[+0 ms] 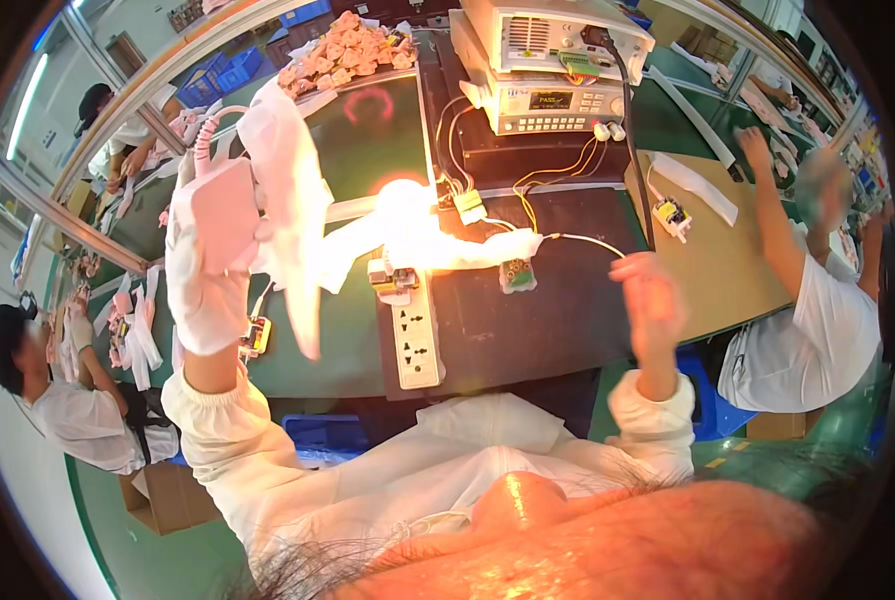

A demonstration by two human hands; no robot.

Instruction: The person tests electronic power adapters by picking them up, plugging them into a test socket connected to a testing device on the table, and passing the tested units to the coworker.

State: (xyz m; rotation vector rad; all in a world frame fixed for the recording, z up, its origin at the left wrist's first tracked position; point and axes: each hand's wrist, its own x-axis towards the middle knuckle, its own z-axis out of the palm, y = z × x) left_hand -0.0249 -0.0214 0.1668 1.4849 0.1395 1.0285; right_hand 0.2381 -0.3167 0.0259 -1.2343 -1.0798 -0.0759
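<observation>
- Pale box (pixel 225 215), with its cord: raised to the left of the socket strip (pixel 417 350), the landmark throughout; a white strip (pixel 285 140) hangs beside it.
- Left hand (pixel 207 305), gloved: fingers closed around the pale box.
- Right hand (pixel 653 310), right of the socket strip: blurred, fingers drawn narrow near the end of a thin wire (pixel 585 239); whether they grip it, one cannot tell.
- Progress, as judged: partway. The pale box is in hand, not set down; the thin wire's connection is unclear.
- Apparently left over: loose circuit boards lie left of the socket strip (pixel 258 337) and well to its right, on cardboard (pixel 672 217). The pink heap (pixel 347 52) lies beyond it; whether finished or waiting cannot be told.
- Glare (pixel 405 222) hides whatever lies at the socket strip's far end.
- Writing: the meter (pixel 557 105), beyond and right of the socket strip, shows lit characters on its screen and marked keys. No label is legible on the pale box.
</observation>
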